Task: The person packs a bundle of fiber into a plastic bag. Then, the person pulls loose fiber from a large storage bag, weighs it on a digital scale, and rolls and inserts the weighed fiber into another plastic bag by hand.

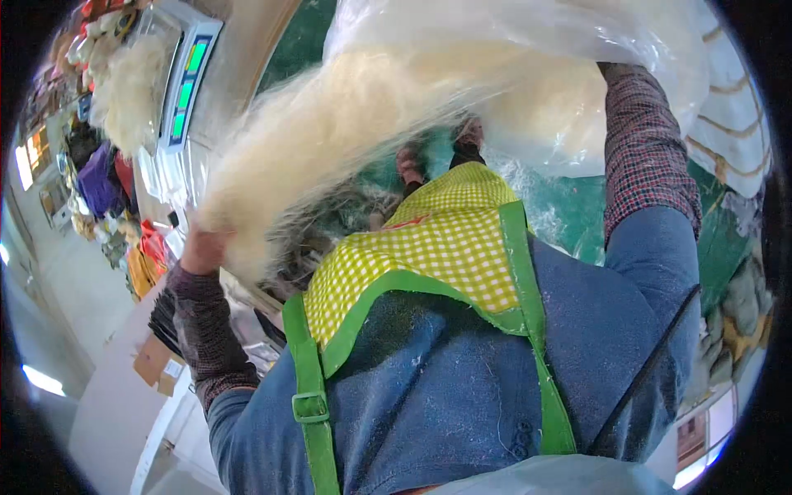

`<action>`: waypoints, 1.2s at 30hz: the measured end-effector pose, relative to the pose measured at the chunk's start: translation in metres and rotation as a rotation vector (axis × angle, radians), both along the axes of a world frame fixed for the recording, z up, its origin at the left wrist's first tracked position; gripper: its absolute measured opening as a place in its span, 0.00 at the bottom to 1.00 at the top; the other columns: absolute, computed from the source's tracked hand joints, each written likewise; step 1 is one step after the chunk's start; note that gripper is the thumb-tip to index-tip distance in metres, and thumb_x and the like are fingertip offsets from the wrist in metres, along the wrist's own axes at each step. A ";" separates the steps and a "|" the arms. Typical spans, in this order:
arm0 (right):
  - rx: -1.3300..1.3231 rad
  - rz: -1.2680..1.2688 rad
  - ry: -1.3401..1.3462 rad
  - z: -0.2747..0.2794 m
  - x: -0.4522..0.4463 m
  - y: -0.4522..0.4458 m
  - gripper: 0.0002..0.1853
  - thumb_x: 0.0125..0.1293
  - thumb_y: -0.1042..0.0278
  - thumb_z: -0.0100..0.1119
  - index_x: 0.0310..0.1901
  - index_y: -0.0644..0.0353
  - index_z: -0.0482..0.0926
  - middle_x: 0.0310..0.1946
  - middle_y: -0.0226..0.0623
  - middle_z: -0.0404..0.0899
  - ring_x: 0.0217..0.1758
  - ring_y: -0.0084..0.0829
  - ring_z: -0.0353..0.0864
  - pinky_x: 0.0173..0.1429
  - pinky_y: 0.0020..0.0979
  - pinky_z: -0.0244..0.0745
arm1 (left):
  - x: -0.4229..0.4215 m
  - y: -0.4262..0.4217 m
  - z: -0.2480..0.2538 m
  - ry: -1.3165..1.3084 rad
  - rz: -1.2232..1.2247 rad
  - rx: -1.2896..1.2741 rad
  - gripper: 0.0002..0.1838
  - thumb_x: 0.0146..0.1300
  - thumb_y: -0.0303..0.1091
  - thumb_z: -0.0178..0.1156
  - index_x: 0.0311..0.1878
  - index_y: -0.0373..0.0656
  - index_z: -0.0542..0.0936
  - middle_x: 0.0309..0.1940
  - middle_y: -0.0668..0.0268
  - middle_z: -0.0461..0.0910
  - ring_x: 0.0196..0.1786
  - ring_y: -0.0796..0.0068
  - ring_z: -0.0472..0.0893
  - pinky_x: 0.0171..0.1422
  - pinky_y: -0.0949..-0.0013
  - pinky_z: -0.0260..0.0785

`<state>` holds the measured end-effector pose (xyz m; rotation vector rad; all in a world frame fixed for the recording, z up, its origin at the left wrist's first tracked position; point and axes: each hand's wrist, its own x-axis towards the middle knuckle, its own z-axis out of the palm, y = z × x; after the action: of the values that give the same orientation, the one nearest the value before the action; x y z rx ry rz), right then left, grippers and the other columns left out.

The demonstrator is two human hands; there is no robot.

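Fibre [355, 107], pale and loose, spans the space between our left hand [205, 247] and a billow of clear plastic [668, 41], hanging above the green floor [301, 37] just beside the near edge of the counter [247, 41]. A sag could be the first trouble, as we judge it: the middle of the bundle appears to have nothing under it, and strands that slip past one another could let it thin, part or drop. Below lie grey tufts [371, 202], which could cling to the pale strands if the bundle dips that low. Flyaway ends could also catch on the scale [191, 87] near the counter's edge or on our checked apron [412, 256], while a fold of plastic could drag at the far end and tangle it.

Our left grip appears clamped on the bundle's near end, with strands spilling over the fingers and blurring their exact placing. Our right hand is hidden at the plastic, so we cannot tell whether that grip is closed on anything. The left arm reaches out to the side, its dark sleeve [210, 330] leading up to the wrist. The right arm stretches farther forward, its checked sleeve [648, 148] ending at the plastic, and the two hands stand well apart.
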<state>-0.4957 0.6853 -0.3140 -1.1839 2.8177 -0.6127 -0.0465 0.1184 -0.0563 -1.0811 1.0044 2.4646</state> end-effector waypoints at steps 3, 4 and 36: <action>0.089 0.036 0.141 -0.048 -0.034 0.019 0.20 0.57 0.64 0.50 0.51 0.62 0.71 0.47 0.46 0.73 0.50 0.39 0.73 0.55 0.36 0.67 | 0.073 -0.074 0.009 -0.192 -0.743 -0.856 0.22 0.62 0.31 0.49 0.59 0.38 0.63 0.52 0.60 0.71 0.55 0.68 0.70 0.61 0.61 0.62; 0.114 0.045 0.193 -0.055 -0.038 0.023 0.19 0.57 0.65 0.49 0.50 0.62 0.71 0.47 0.46 0.73 0.50 0.39 0.73 0.54 0.36 0.67 | 0.095 -0.089 0.015 -0.269 -0.993 -1.139 0.21 0.62 0.30 0.48 0.59 0.38 0.64 0.51 0.60 0.71 0.55 0.68 0.70 0.61 0.61 0.62; -0.543 0.511 -1.011 0.206 0.184 -0.128 0.38 0.50 0.63 0.66 0.61 0.62 0.60 0.60 0.38 0.62 0.62 0.27 0.60 0.64 0.30 0.58 | -0.174 0.194 -0.062 0.468 -0.157 0.416 0.23 0.59 0.44 0.56 0.54 0.42 0.70 0.50 0.61 0.73 0.49 0.66 0.75 0.53 0.64 0.70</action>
<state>-0.3113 0.5570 -0.1084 -1.1023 1.4881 -1.4381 -0.2203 0.3121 -0.1184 -0.2924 0.6027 2.6781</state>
